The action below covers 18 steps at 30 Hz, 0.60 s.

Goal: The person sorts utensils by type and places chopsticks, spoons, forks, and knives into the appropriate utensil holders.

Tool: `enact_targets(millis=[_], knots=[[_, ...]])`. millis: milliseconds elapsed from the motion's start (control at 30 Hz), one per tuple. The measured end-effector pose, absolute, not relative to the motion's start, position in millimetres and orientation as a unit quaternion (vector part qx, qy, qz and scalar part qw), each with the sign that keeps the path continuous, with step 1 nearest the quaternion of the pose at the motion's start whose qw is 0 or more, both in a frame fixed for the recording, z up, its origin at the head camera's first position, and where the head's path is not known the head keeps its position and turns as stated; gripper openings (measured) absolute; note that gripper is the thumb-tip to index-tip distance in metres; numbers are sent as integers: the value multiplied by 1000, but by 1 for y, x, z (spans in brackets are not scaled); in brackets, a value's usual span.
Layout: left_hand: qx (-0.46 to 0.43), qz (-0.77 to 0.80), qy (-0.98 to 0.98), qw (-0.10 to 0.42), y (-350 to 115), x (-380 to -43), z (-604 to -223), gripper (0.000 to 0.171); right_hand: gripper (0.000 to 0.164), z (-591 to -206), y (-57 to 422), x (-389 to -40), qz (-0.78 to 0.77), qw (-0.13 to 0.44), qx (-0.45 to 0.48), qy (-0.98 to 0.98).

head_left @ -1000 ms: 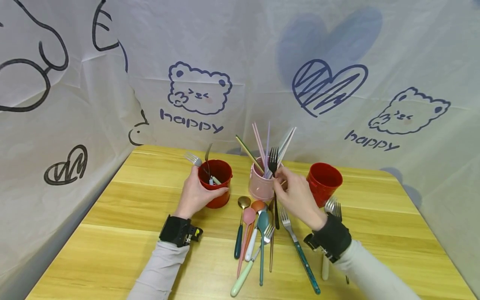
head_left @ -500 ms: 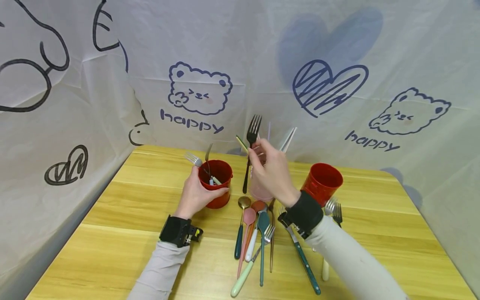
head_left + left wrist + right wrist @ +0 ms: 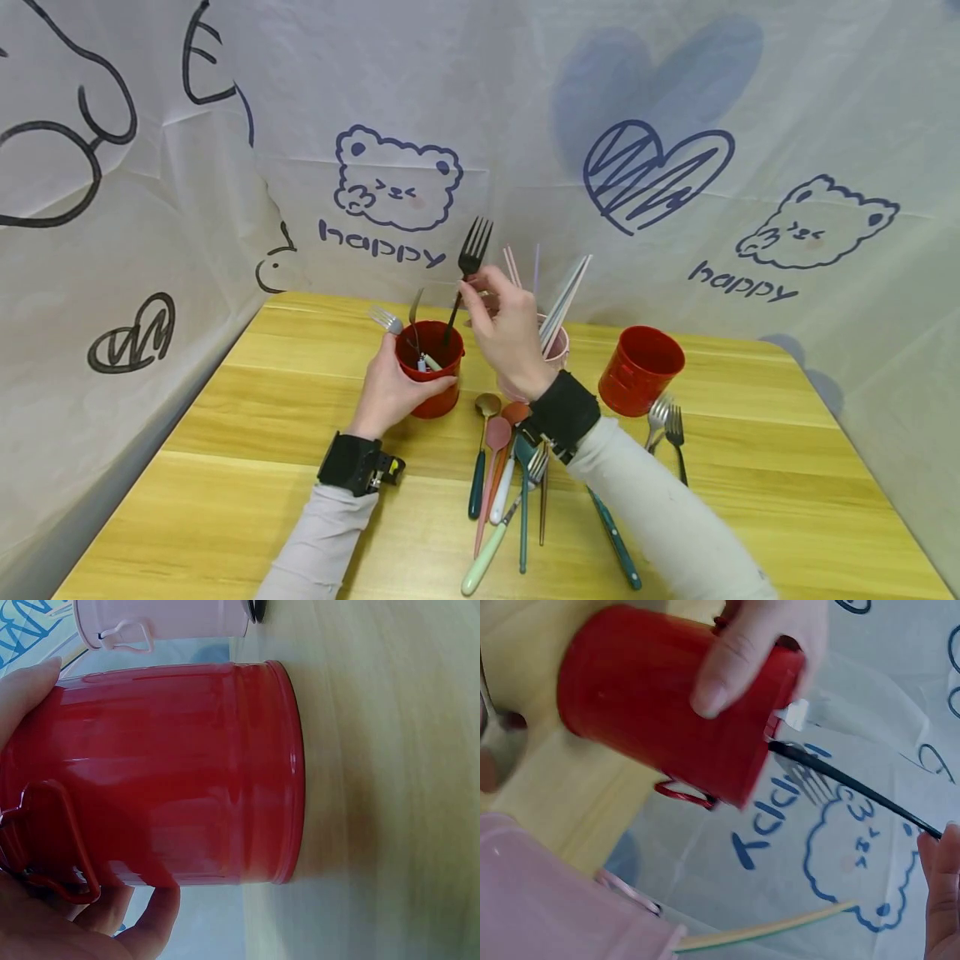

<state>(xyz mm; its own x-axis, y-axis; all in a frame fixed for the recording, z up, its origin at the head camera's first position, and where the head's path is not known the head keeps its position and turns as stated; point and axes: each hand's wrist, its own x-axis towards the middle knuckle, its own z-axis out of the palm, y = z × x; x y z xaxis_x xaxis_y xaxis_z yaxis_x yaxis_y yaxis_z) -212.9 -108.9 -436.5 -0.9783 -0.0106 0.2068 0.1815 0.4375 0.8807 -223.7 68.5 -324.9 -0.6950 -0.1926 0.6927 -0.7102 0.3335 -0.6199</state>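
Observation:
My left hand [image 3: 390, 383] grips a small red metal bucket [image 3: 438, 404] standing on the table, thumb across its near side. Several pieces of cutlery lean inside, among them forks whose silver tines [image 3: 386, 318] rise above the rim. With my right hand [image 3: 506, 333] I pinch a black fork [image 3: 472, 247] near its neck, tines up. Its handle [image 3: 855, 791] slants down, and the end overlaps the bucket's mouth. The left wrist view shows the bucket's wall [image 3: 165, 765] and wire handle [image 3: 71, 832] close up, with fingers around it.
A pink bucket [image 3: 570, 892] holding straws or thin sticks [image 3: 562, 304] stands behind my right hand. A second red bucket [image 3: 633, 375] is farther right. Spoons [image 3: 498, 433] and a green-handled fork [image 3: 487, 558] lie in front; more forks [image 3: 677, 433] lie right, partly under my sleeve.
My right hand has carried the black fork leftward from in front of the pink bucket to over the left red bucket, its handle end now at the mouth. My left hand stays put.

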Motion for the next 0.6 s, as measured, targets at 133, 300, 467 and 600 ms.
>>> enact_targets(millis=[133, 300, 467, 600], knots=[[-52, -527, -843, 90, -109, -212, -436, 91, 12, -336, 65, -226, 462, 241, 277, -807], [-53, -524, -846, 90, -108, -213, -437, 90, 13, -351, 66, -232, 412, 219, 279, -839], [-50, -523, -846, 86, -108, -215, -438, 91, 15, -364, 70, -232, 403, 171, 257, -862], [-49, -518, -849, 91, -108, -215, -438, 91, 15, -375, 76, -230, 401, 154, 248, -868]])
